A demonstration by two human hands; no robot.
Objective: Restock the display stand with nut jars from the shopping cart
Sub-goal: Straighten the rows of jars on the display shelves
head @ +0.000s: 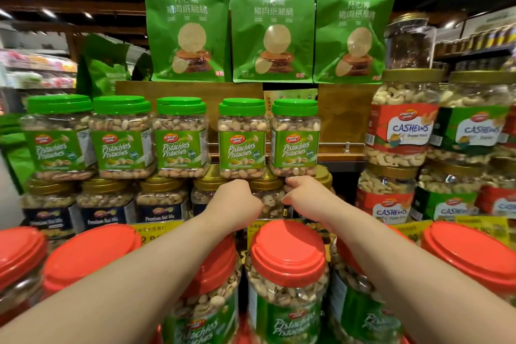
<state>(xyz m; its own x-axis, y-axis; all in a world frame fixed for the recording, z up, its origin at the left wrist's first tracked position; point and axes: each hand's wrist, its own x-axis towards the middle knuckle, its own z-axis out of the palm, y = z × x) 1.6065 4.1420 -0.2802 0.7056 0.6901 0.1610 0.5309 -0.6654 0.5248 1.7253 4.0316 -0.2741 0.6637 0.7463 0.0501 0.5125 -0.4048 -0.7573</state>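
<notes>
A gold-lidded nut jar (268,205) stands in the middle row of the display stand (190,92), under two green-lidded pistachio jars (242,138). My left hand (239,200) grips its left side and my right hand (303,195) grips its right side. The fingers of both hands curl round the jar and are mostly hidden behind it. The right thumb lies just below the base of the pistachio jar (294,137) above. More gold-lidded Premium Nut Mix jars (160,201) fill the row to the left.
Several large red-lidded pistachio jars (287,282) stand close in front, under my forearms. Cashew jars (399,131) are stacked at the right. Green snack bags (272,28) stand on the top tier. Yellow price tags (156,232) line the shelf edge.
</notes>
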